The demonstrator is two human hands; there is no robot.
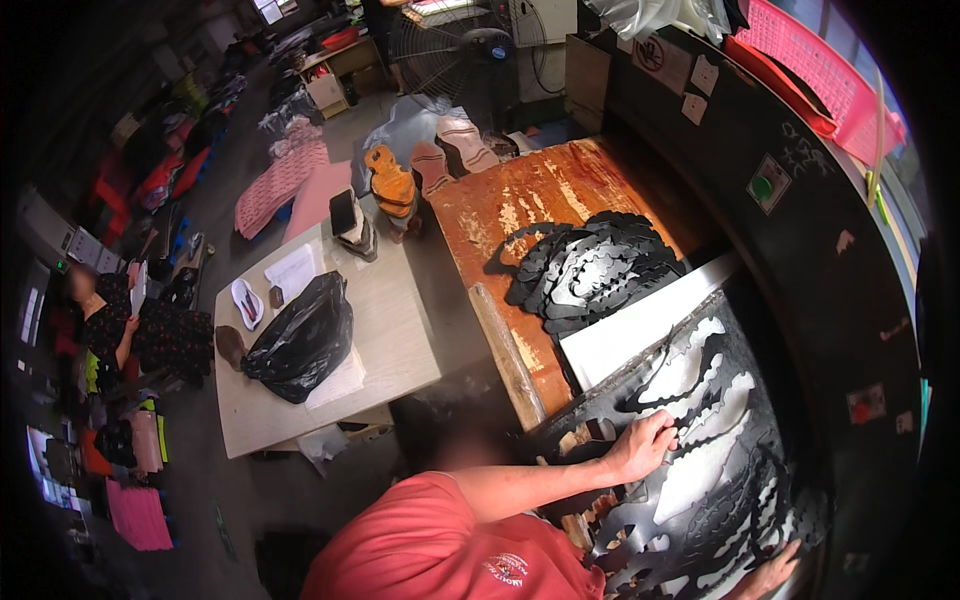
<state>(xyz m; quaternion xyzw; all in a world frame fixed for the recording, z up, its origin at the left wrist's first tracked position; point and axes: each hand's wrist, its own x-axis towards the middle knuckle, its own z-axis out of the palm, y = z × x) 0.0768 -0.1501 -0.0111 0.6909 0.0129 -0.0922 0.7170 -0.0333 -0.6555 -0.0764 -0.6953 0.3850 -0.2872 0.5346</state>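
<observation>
At the lower right, a black sheet with wavy-edged cut-outs [720, 480] lies spread over a dark work surface; parts of it shine pale in the light. My left hand [645, 447] reaches across from a red sleeve, its fingers curled closed at a jagged edge of this sheet. Low at the picture's edge is my right hand [772, 575], fingers stretched out beside the sheet's near side; its palm is partly cut off. A heap of black toothed cut pieces [595, 268] rests on the worn orange-brown board, with a white strip [640, 325] between heap and sheet.
A dark panel [800, 230] curves along the right, with a pink basket [800, 60] above. To the left, a pale table [400, 335] carries a black plastic bag [305, 340]. A fan [455, 45] stands behind. Another person [130, 320] is at the far left.
</observation>
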